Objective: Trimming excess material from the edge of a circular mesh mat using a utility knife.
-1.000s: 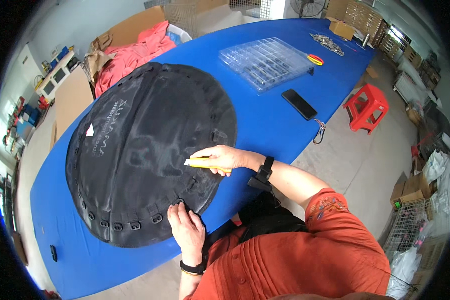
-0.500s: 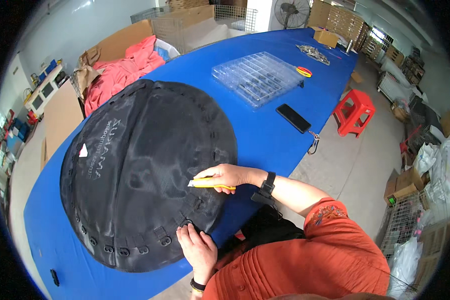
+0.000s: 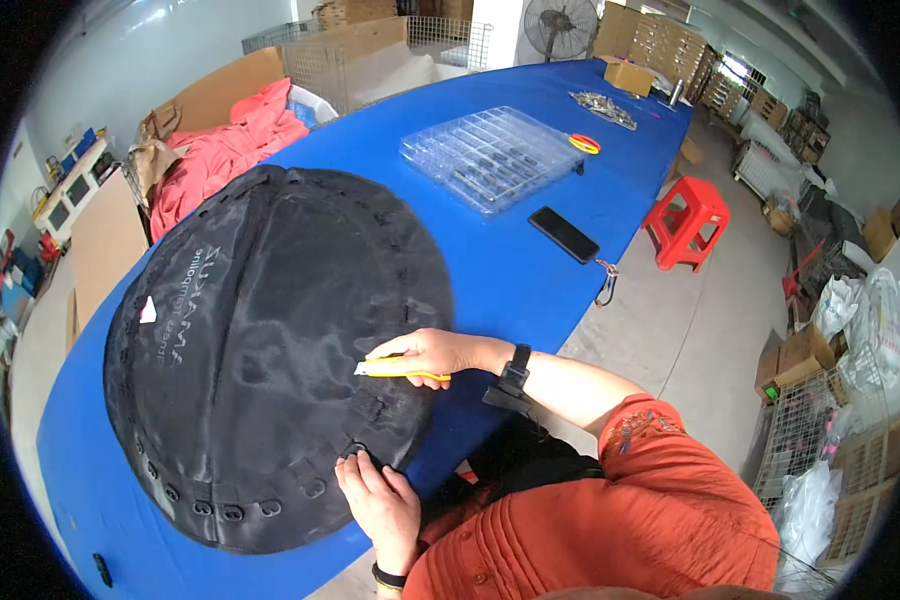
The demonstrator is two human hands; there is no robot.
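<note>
A big round black trampoline mat [image 3: 300, 370] lies on the blue-covered table [image 3: 510, 290], with webbing tabs and metal rings around its edge. Yellow-handled, a utility knife [image 3: 395, 367] is gripped in my right hand [image 3: 432, 355], its blade end pointing left just above the mat's right part. My left hand [image 3: 382, 505] rests on the mat's near edge, fingers stretched out and thumb to the side. Its fingertips touch a dark ring [image 3: 356, 449] at a webbing tab. Several rings [image 3: 232, 513] run along the near rim to the left.
Beyond the mat stand a clear compartment box [image 3: 490, 155], scissors with red and yellow handles [image 3: 584, 144], and a black phone [image 3: 564, 235]. A pile of metal pieces [image 3: 603, 110] lies farther back. A red stool [image 3: 686, 222] is on the floor right of the table.
The whole view has shifted, so the table and mat sit slightly farther left. Both hands keep about the same places on the mat, and the knife remains in my right hand.
</note>
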